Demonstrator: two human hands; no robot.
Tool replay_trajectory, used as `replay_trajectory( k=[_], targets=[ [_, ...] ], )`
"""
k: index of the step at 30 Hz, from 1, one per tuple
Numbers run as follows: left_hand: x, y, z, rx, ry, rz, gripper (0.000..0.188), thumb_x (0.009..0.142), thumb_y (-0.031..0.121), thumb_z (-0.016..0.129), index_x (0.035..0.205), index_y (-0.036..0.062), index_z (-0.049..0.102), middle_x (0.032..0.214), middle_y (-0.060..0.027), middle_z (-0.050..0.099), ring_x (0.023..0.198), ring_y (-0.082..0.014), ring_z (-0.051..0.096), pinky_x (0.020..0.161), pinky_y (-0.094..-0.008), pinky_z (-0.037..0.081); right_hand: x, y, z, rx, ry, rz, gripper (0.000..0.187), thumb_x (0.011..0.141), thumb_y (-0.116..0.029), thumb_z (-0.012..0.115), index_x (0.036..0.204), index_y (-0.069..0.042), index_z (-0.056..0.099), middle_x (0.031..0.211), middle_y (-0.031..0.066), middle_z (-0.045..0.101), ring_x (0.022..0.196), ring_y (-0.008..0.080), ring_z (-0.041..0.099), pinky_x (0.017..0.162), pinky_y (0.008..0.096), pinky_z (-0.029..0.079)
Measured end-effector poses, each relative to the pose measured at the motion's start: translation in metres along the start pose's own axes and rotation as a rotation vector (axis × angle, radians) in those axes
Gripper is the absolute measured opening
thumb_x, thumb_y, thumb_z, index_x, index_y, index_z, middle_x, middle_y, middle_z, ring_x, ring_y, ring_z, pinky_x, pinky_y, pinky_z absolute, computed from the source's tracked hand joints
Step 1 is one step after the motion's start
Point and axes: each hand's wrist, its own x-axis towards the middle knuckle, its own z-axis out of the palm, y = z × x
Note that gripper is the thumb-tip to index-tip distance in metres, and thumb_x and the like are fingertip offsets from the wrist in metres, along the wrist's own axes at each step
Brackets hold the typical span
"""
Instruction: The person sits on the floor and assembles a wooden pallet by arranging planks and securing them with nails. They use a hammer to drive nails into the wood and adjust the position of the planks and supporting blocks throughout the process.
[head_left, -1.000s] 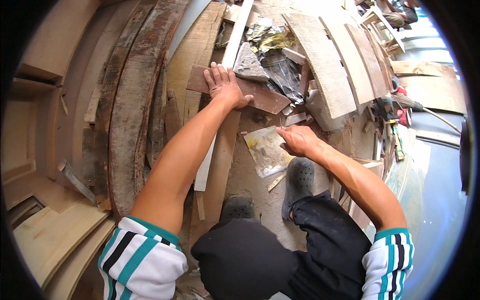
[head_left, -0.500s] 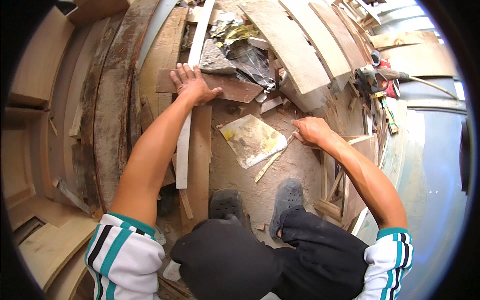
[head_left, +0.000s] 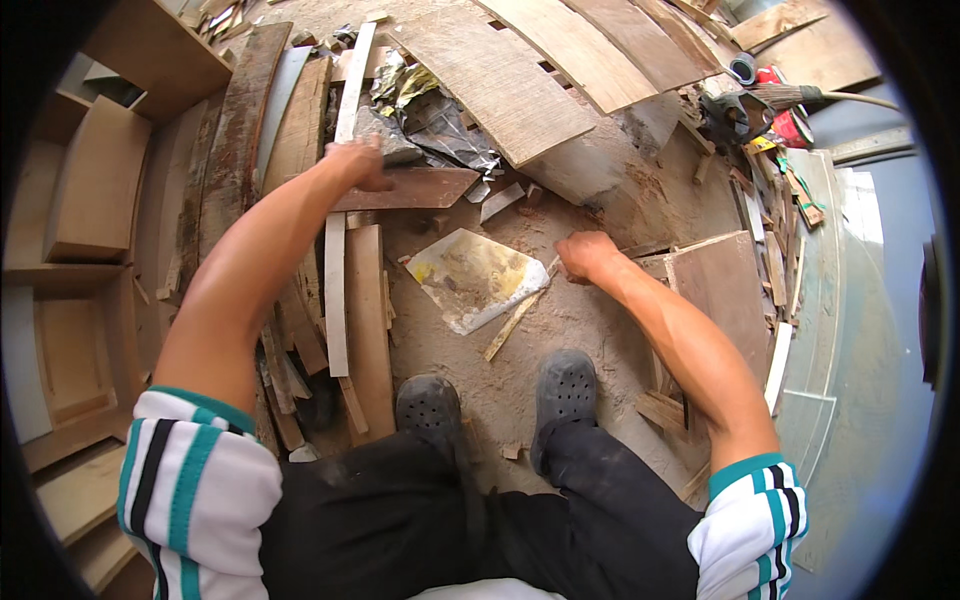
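My left hand [head_left: 355, 163] rests where a white wooden strip [head_left: 336, 300] meets a short dark brown board [head_left: 430, 187]. Its fingers are bent and partly hidden, so its grip is unclear. With fingers closed, my right hand [head_left: 588, 257] pinches the upper end of a thin pale wood strip [head_left: 512, 330] low over the floor. Beside that strip lies a stained whitish sheet [head_left: 475, 275] with a yellow patch. A grey stone-like chunk [head_left: 385, 138] and crumpled dark plastic [head_left: 440, 130] lie just beyond my left hand.
Long planks [head_left: 225, 150] line the left, next to open wooden cabinet boxes [head_left: 95, 190]. Wide pale boards [head_left: 490, 75] lie at the far side. On the right are a corded power tool [head_left: 745, 110], a brown panel [head_left: 715, 295], scrap wood and a glass sheet [head_left: 810, 420]. My shoes [head_left: 568, 395] stand on dusty ground.
The view has shifted, so most things sit further left. My left hand, spread flat on the brown board before, now has bent fingers. My right hand stays at the pale strip's end.
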Motion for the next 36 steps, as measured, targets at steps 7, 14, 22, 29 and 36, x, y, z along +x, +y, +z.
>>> replay_trajectory(
  k=[7,14,22,29,36],
  targets=[
    [0.019,0.054,0.032,-0.096,0.294,-0.025,0.094,0.082,0.056,0.067,0.149,0.0025,0.03,0.15,-0.0208,0.037,0.136,-0.0373,0.041,0.109,-0.0543,0.034,0.017,-0.018,0.034,0.142,0.037,-0.177,0.022,0.082,-0.017,0.056,0.092,-0.009,0.073,0.097,0.0184,0.072,0.089,0.0381,0.069,0.072,0.046,0.056],
    [0.015,0.1,0.045,-0.703,0.779,0.051,0.046,0.09,0.035,0.064,0.125,0.0048,0.059,0.123,-0.0193,0.061,0.115,-0.0357,0.058,0.098,-0.0428,0.047,0.028,-0.025,0.029,0.232,0.14,-0.412,0.024,0.087,-0.021,0.052,0.104,-0.011,0.066,0.096,0.019,0.069,0.091,0.0392,0.067,0.073,0.0501,0.052],
    [0.032,0.101,0.053,-1.109,0.599,0.027,0.037,0.091,0.029,0.062,0.116,0.0018,0.065,0.11,-0.0229,0.068,0.103,-0.039,0.065,0.092,-0.0452,0.05,0.046,0.024,-0.038,-0.022,0.429,0.096,0.059,0.089,-0.045,0.063,0.133,-0.006,0.053,0.131,0.0213,0.057,0.119,0.0342,0.058,0.094,0.0446,0.051],
    [0.018,0.111,0.081,-0.52,0.711,0.417,0.03,0.085,0.023,0.065,0.112,0.0115,0.068,0.112,-0.0127,0.064,0.113,-0.03,0.057,0.096,-0.0444,0.048,0.051,0.07,-0.043,0.044,0.22,0.308,0.118,0.067,-0.065,0.078,0.153,-0.008,0.02,0.155,0.0262,0.025,0.141,0.0426,0.03,0.107,0.052,0.041],
    [-0.009,0.175,0.105,-0.274,0.503,0.869,0.031,0.095,0.025,0.06,0.125,0.0192,0.066,0.125,-0.0083,0.061,0.114,-0.0235,0.057,0.095,-0.0378,0.051,0.052,0.063,-0.046,0.028,0.126,0.415,0.14,0.058,-0.067,0.083,0.157,-0.019,-0.002,0.16,0.0268,0.006,0.146,0.0484,0.012,0.111,0.0593,0.034]
  ],
)
